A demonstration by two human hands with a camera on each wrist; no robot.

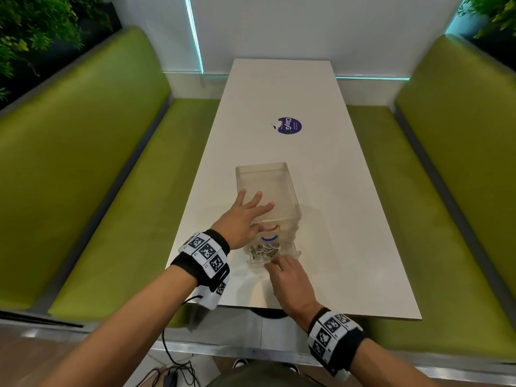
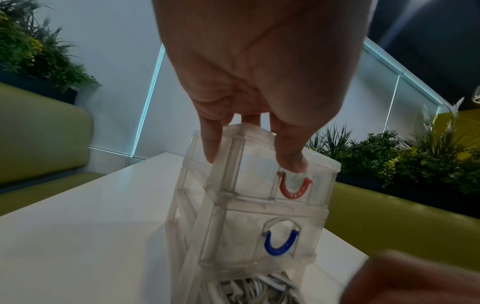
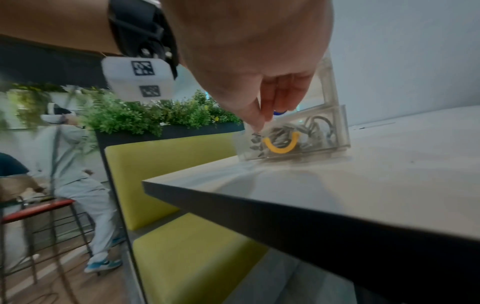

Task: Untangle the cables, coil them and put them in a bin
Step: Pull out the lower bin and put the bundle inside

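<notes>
Green padded benches flank a long white counter (image 1: 321,191) carrying a clear plastic drawer unit (image 1: 268,191).
Tangled grey and white cables (image 3: 298,131) fill its bottom drawer (image 3: 293,142), which is pulled out toward the person and has a curved yellow handle (image 3: 281,146). Above it sit shut drawers with a blue handle (image 2: 279,243) and a red handle (image 2: 294,188). His left hand (image 1: 245,216) lies flat, fingers straight, on the unit's smooth top. His right hand (image 1: 290,277) pinches the open drawer's front rim. A round purple sticker (image 1: 289,125) lies farther along.
</notes>
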